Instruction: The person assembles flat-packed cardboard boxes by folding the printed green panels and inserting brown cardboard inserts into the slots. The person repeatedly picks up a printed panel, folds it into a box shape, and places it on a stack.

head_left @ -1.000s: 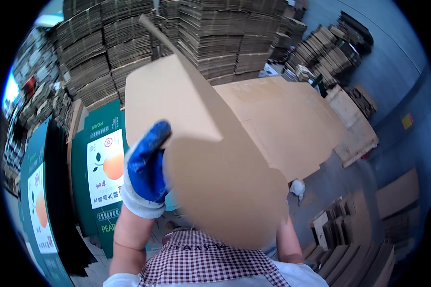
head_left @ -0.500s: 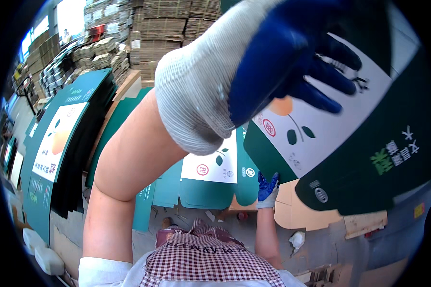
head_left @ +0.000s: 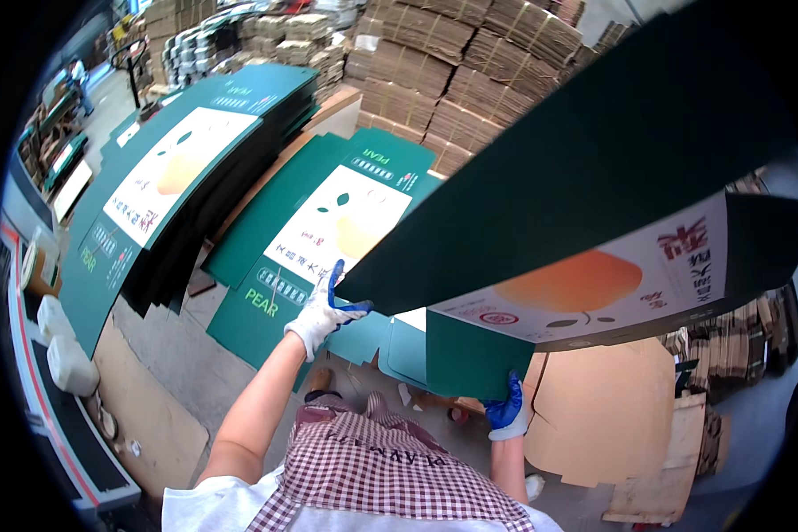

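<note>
A large dark green printed cardboard sheet is raised and tilted in front of me, its white panel showing an orange pear. My left hand, in a white glove with blue coating, has the sheet's left corner between thumb and fingers. At its lower edge, my right hand, gloved the same way, grips the sheet near a bottom corner. Below it lies another green printed sheet with a white pear panel, partly covered by the raised one.
A stack of green printed sheets stands at the left. Bundled brown cardboard is piled at the back. Plain brown board lies at the right, near more stacked cardboard. White jugs stand at the lower left.
My left hand has come down from high in front of the view to the sheet's left corner. The raised sheet has swung leftward and tilted. My view has turned.
</note>
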`<state>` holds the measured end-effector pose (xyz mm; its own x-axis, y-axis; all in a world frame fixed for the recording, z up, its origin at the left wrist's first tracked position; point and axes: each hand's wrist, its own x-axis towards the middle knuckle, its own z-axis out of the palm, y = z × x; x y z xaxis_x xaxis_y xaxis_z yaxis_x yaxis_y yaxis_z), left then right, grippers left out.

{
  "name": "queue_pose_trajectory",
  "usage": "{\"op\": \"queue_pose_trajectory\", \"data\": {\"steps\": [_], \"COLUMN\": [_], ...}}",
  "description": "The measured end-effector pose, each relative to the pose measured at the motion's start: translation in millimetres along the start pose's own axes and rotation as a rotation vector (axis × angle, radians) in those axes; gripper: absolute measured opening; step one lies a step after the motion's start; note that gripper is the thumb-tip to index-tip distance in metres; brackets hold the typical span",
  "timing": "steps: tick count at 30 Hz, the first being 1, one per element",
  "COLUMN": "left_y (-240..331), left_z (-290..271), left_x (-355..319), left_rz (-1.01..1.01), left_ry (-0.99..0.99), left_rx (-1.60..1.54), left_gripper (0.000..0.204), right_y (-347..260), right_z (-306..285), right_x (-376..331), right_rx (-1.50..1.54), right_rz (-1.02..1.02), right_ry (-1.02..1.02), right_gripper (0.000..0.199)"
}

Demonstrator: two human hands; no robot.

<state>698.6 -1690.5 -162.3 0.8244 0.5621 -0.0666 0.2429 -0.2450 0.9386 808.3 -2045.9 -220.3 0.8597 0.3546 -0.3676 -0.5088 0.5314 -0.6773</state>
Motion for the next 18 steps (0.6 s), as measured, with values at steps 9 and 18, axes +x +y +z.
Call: {"op": "queue_pose_trajectory", "data": {"steps": [9,18], "left_y": [-45.1,14.2], "left_z": [-2.1,38.7], "left_x": [-42.3,-19.3], "left_rz": [-0.088,-0.217], "left_ry": [-0.329,-0.449], "left_rx": [0.113,0.09], "left_gripper": [0.036,0.033], "right_y": [-3.6,-44.2], "right_z": [-34.3,0.1], "right_x": [-26.1,-3.0], "right_rx": [-0.058,-1.65], "right_rz": [0.202,-0.544], "right_ry": [0.1,0.843], "right_gripper": [0.031,0.044]}}
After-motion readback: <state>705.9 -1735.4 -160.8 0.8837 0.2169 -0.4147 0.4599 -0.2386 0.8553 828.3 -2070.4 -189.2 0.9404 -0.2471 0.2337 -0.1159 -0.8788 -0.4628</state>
